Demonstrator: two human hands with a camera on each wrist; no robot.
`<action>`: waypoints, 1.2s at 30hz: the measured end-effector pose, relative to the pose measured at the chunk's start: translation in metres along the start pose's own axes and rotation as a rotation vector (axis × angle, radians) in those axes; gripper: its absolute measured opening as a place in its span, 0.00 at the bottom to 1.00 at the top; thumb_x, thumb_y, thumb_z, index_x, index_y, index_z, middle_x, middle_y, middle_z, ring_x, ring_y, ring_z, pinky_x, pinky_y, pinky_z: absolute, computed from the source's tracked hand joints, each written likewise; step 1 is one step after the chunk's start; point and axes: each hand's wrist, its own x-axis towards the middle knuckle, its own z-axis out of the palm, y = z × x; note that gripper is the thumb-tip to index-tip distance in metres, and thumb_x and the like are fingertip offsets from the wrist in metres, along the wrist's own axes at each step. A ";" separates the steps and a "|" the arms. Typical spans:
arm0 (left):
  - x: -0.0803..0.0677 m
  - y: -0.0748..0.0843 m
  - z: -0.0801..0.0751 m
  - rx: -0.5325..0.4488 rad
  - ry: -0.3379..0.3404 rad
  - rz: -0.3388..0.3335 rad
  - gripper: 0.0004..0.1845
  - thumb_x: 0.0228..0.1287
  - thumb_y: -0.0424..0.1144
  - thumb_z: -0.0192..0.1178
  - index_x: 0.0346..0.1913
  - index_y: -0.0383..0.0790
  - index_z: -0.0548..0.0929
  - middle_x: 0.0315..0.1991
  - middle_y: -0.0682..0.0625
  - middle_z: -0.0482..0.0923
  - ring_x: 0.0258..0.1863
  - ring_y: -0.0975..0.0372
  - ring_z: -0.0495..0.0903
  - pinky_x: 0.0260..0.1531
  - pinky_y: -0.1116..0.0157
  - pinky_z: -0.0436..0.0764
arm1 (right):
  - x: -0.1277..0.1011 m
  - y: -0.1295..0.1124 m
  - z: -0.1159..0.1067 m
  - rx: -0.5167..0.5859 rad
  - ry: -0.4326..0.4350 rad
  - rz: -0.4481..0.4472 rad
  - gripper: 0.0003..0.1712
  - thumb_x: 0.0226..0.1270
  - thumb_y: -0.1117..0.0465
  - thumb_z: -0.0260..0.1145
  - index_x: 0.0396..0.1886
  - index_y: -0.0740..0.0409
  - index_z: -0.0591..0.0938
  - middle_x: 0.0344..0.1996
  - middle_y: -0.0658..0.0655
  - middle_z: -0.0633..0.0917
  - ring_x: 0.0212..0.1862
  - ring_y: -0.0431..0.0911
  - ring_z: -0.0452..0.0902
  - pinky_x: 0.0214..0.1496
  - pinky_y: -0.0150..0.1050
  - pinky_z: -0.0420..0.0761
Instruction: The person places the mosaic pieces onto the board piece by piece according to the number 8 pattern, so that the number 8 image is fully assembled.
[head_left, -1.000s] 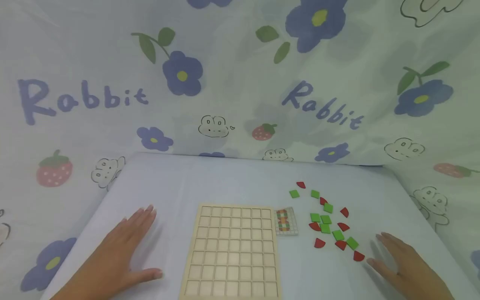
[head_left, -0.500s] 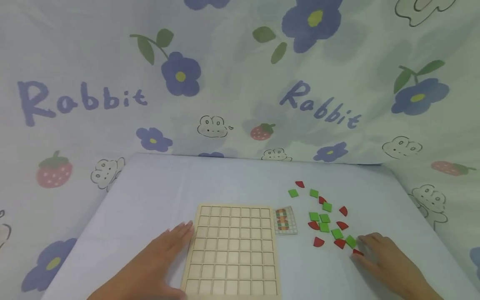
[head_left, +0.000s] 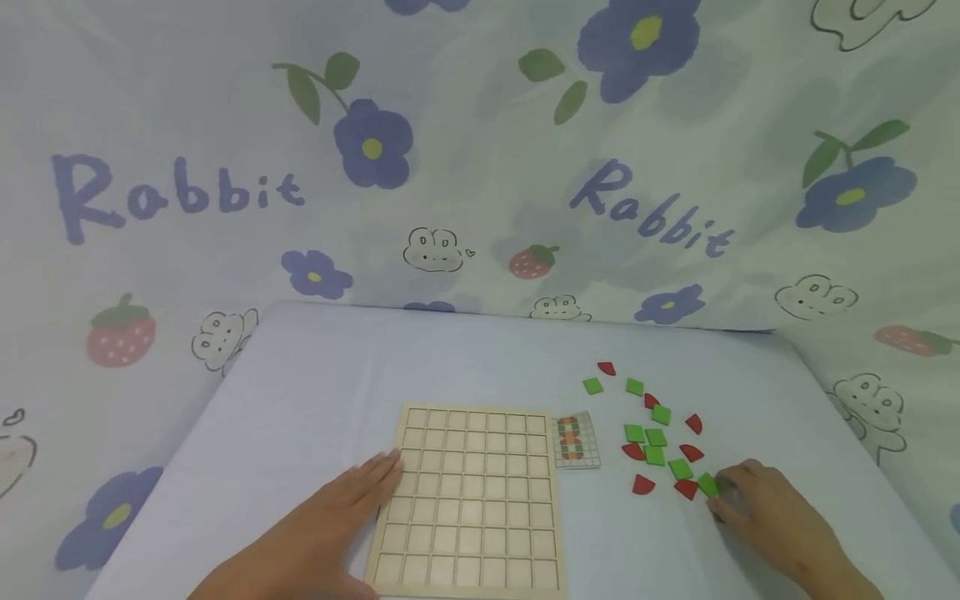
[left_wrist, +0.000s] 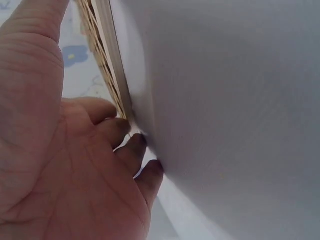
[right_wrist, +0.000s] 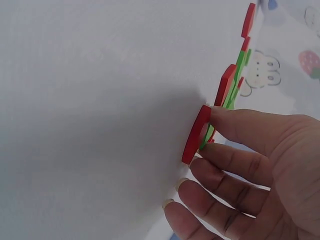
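Observation:
My left hand (head_left: 318,525) lies along the left edge of a pale wooden grid board (head_left: 470,498), its fingers stretched out and their tips right at the frame. In the left wrist view the fingertips (left_wrist: 142,142) rest low beside the board's side. My right hand (head_left: 776,521) pinches a red quarter-circle tile (right_wrist: 196,135) between thumb and index finger, at the near end of the scattered tiles. From the head that red tile is hidden by the fingers. A green square tile (head_left: 708,485) lies right by the fingertips, and another red quarter-circle tile (head_left: 686,489) is just left of it.
Several green squares and red quarter-circles are scattered right of the board, such as a green tile (head_left: 634,433) and a red tile (head_left: 643,484). A small pattern card (head_left: 576,440) lies against the board's right edge. A printed cloth (head_left: 480,167) hangs behind the white table (head_left: 322,367).
My left hand has moved right, from the bare table to the board's left edge. My right hand has moved left to the nearest red tile and taken hold of it.

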 end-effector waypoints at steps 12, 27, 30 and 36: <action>0.002 -0.004 0.002 0.075 -0.005 0.029 0.72 0.42 0.81 0.67 0.84 0.38 0.56 0.84 0.48 0.51 0.80 0.50 0.57 0.79 0.71 0.42 | 0.006 -0.004 -0.004 0.062 -0.056 0.030 0.23 0.60 0.50 0.79 0.46 0.63 0.86 0.40 0.53 0.84 0.45 0.53 0.79 0.53 0.61 0.85; 0.004 -0.002 0.006 0.112 0.031 0.062 0.72 0.42 0.80 0.68 0.82 0.35 0.59 0.83 0.45 0.55 0.79 0.46 0.59 0.72 0.80 0.25 | 0.014 -0.009 -0.006 0.133 -0.139 0.124 0.22 0.61 0.53 0.77 0.44 0.67 0.85 0.37 0.53 0.85 0.40 0.50 0.78 0.50 0.59 0.86; 0.003 -0.002 0.005 0.118 0.036 0.074 0.71 0.43 0.80 0.67 0.82 0.35 0.59 0.83 0.44 0.55 0.79 0.46 0.60 0.72 0.79 0.25 | 0.015 -0.009 -0.006 0.141 -0.160 0.146 0.25 0.61 0.52 0.78 0.46 0.69 0.84 0.38 0.54 0.84 0.41 0.50 0.78 0.50 0.58 0.86; -0.001 -0.001 0.000 0.078 0.012 0.052 0.68 0.48 0.80 0.64 0.83 0.39 0.57 0.84 0.46 0.54 0.80 0.48 0.57 0.81 0.60 0.52 | 0.014 -0.013 -0.013 0.172 -0.143 0.138 0.27 0.62 0.51 0.77 0.48 0.69 0.83 0.41 0.56 0.84 0.43 0.52 0.78 0.50 0.58 0.86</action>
